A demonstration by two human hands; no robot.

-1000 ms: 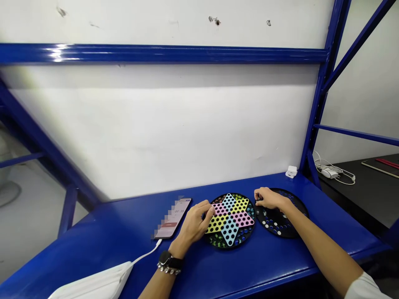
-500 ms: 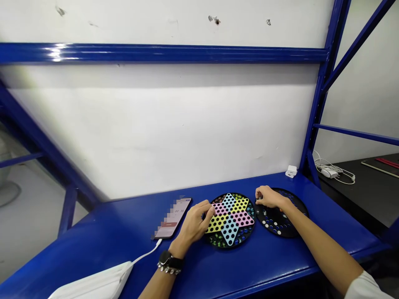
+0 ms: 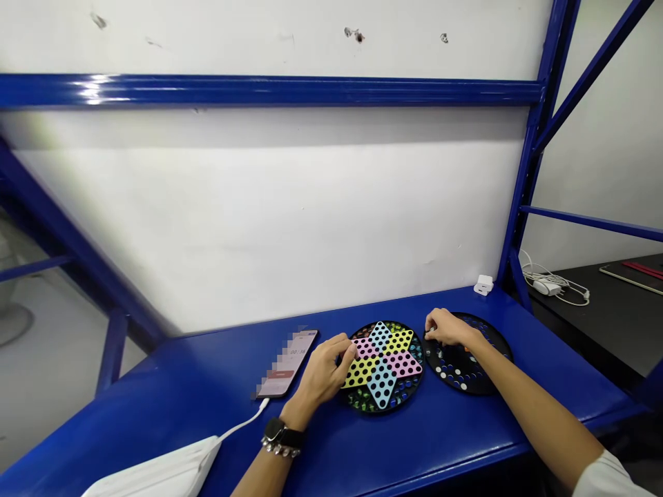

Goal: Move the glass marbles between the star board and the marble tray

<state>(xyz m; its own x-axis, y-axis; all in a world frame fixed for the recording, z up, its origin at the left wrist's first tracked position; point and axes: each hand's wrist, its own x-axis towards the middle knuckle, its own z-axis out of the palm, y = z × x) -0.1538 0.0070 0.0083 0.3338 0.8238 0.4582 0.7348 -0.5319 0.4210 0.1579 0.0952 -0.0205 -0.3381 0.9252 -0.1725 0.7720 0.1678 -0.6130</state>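
A round Chinese checkers board [image 3: 382, 384] lies on the blue tabletop, its star of pink, yellow and blue diamonds dotted with black holes. Coloured marbles sit in the black rim sections around the star. My left hand [image 3: 327, 366] is at the board's left edge, fingers curled and thumb close to them; what they hold, if anything, is hidden. Right beside it is a round black board [image 3: 487, 376] with white, dark and blue-looking round pieces. Over its left rim, my right hand [image 3: 446, 327] pinches a small pale round piece [image 3: 429, 334]. My forearm covers part of this board.
Left of my hand lies a phone [image 3: 290, 362] on a white cable, which runs to a white device [image 3: 155, 473] at the front. White charger plugs [image 3: 483, 284] stand at the back right. Blue frame posts [image 3: 524, 179] and a white wall [image 3: 311, 221] bound the table.
The piece in my right fingertips looked dark before and now shows pale. My right hand has barely shifted, and my left hand stays in place.
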